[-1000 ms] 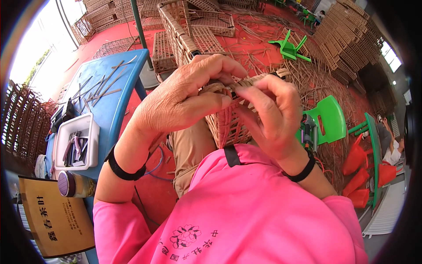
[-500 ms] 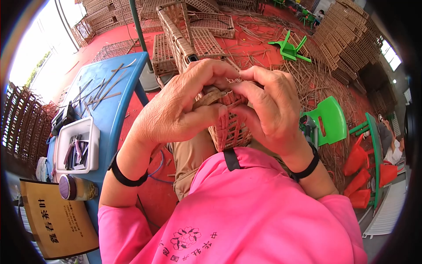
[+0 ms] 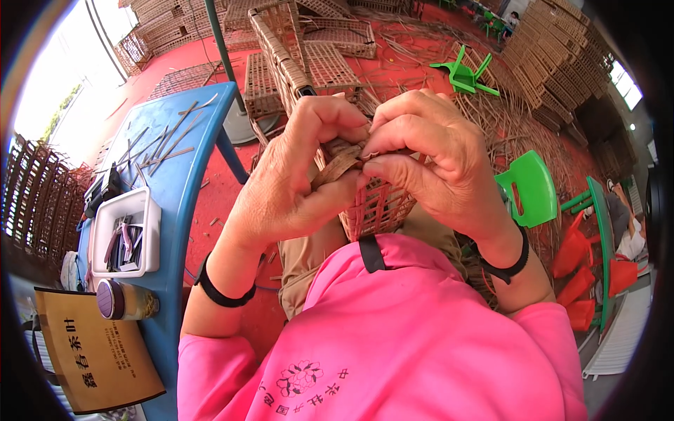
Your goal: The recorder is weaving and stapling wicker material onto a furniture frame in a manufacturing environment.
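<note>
A long woven wicker frame [image 3: 380, 210] runs away from my lap between my knees, its near end under my hands. My left hand [image 3: 284, 182] is closed on a flat brown cane strip [image 3: 337, 166] at that end, thumb pressed along it. Beside it, my right hand [image 3: 432, 158] pinches the tip of the strip between thumb and fingers. Both sets of fingertips nearly meet over the weave, and they hide part of the strip and the frame's top edge.
On my left stands a blue table [image 3: 175, 168] with loose cane strips, a white tray [image 3: 156, 235] of tools and a lidded jar [image 3: 140, 300]. A paper bag [image 3: 105, 379] leans beside it. Green chairs [image 3: 532, 189] and scattered cane [image 3: 477, 133] lie right; woven panels [image 3: 551, 63] are stacked behind.
My right hand has turned and drawn slightly back to the right, its fingers now pinching the strip. My left hand has shifted a little right, and more of the strip shows.
</note>
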### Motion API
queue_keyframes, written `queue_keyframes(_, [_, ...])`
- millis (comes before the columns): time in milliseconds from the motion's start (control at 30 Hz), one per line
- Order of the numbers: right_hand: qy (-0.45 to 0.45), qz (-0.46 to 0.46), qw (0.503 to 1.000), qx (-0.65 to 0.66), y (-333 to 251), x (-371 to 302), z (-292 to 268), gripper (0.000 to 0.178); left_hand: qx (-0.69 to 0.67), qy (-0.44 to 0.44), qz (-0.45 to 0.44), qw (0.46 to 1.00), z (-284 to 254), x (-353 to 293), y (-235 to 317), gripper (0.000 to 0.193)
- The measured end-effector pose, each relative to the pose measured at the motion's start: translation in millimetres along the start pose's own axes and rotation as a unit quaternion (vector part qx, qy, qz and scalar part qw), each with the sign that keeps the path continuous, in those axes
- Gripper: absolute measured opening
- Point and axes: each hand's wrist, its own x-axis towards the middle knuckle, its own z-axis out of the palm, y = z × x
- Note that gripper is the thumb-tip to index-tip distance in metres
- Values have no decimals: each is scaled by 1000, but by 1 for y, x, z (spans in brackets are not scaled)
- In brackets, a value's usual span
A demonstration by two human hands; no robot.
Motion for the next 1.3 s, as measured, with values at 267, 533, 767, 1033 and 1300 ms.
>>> queue_keyframes(267, [10, 75, 995, 59, -2, 11, 6, 15, 65, 91, 64, 992, 22, -2, -2, 51])
queue_keyframes(533, [-15, 129, 983, 131, 3, 10, 3, 15, -17, 256, 39, 966, 54, -3, -3, 51])
queue_keyframes(767, [277, 395, 789, 380, 90, -61, -3, 37, 150, 237, 104, 954, 50, 7, -3, 20])
queue_keyframes(1033, [116, 740, 386, 539, 94, -228, 75, 69, 82, 264, 108, 955, 52, 21, -19, 29])
queue_keyframes(1300, [35, 563, -170, 808, 160, -217, 136, 76, 55, 271, 75, 958, 41, 55, -47, 28])
